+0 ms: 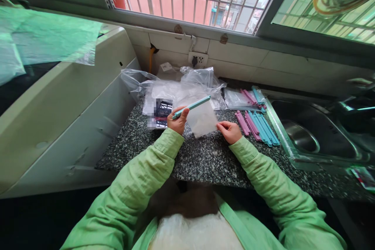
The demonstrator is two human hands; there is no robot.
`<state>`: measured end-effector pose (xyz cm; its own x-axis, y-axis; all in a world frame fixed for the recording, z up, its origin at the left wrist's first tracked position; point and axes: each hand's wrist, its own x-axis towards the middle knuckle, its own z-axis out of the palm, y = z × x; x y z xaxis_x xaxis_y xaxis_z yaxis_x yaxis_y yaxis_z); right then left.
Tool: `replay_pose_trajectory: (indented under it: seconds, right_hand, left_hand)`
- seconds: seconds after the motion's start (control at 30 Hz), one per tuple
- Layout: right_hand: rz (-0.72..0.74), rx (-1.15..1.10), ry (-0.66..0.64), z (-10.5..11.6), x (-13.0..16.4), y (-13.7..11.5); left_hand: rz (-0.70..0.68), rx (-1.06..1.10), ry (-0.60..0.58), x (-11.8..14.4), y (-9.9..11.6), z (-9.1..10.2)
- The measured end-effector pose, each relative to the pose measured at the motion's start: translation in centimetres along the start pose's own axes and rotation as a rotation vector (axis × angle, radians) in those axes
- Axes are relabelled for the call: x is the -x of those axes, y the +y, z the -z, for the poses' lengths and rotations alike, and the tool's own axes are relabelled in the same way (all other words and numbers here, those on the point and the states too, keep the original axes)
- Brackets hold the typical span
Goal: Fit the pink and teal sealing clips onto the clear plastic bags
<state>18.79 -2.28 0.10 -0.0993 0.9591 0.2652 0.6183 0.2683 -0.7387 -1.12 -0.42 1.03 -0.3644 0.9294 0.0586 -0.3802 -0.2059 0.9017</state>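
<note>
My left hand (177, 121) is closed round one end of a teal bag-sealing clip (195, 106), which slants up to the right. Below the clip spreads a small translucent plastic bag (202, 119); whether the clip is fastened on its edge I cannot tell. With thumb and fingertips, my right hand (230, 131) pinches the bag's lower right corner. To the right of that hand, pink clips (252, 125) and teal clips (265, 128) lie side by side on the counter. More clips (254, 97) rest on a flat clear bag (237, 99) behind them.
A heap of clear plastic bags (166, 90) covers the back of the speckled counter (202, 164). Beside it lies a dark printed packet (164, 111), partly blurred. A steel sink (322, 125) is at the right, a white appliance (73, 97) at the left. Behind is a wall socket (198, 59).
</note>
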Motion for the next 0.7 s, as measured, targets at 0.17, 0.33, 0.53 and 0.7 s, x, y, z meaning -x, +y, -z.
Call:
replay_pose_trajectory:
  seconds: [0.17,0.33,0.53,0.7]
  right_hand:
    - [-0.016,0.025,-0.027,-0.14,0.05,0.35]
    - [-0.025,0.095,-0.052,-0.13,0.08,0.41]
    - [-0.012,0.188,-0.055,-0.06,0.12,0.37]
    - [0.018,0.293,-0.036,0.25,-0.05,0.07]
  left_hand:
    - [-0.020,-0.005,0.007,0.31,0.29,-0.23]
    - [-0.057,-0.027,0.010,0.22,0.05,-0.12]
    - [-0.096,-0.050,-0.007,0.02,-0.33,0.08]
    - [-0.159,-0.082,-0.061,-0.04,-0.30,0.23]
